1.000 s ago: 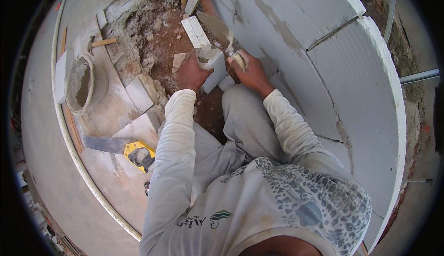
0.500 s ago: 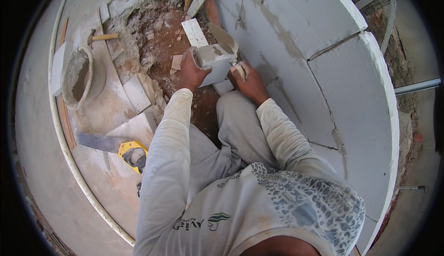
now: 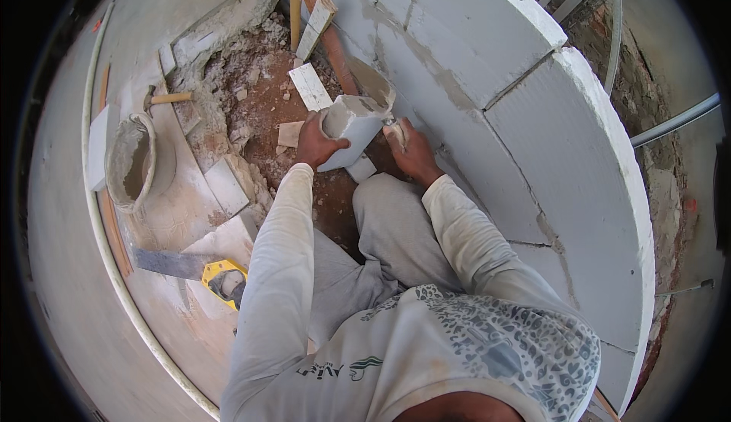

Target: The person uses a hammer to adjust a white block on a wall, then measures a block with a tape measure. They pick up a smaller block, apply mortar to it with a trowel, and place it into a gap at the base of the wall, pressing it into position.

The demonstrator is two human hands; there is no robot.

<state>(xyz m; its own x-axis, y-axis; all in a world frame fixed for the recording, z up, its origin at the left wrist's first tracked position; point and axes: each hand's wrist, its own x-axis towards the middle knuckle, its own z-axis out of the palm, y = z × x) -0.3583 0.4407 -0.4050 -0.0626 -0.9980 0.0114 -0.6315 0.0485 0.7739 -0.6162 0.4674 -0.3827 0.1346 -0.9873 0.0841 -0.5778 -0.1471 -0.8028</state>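
My left hand (image 3: 316, 144) grips a small white block piece (image 3: 352, 129) and holds it tilted above the red dirt. My right hand (image 3: 411, 148) holds a trowel (image 3: 377, 87) by its handle, its mortar-covered blade resting on the top end of the block piece. Both hands are close to the foot of the white block wall (image 3: 525, 110). Another flat white piece (image 3: 311, 87) lies on the dirt just beyond them.
A mortar bucket (image 3: 133, 163) stands at the left, a hammer (image 3: 167, 98) behind it. A saw with a yellow handle (image 3: 217, 277) lies near my left knee. A white pipe (image 3: 114, 270) curves along the slab. An orange pipe (image 3: 331, 41) and rubble lie by the wall.
My left hand has lifted and turned the block piece. The trowel blade has come onto its upper end with mortar. My view has shifted slightly downward.
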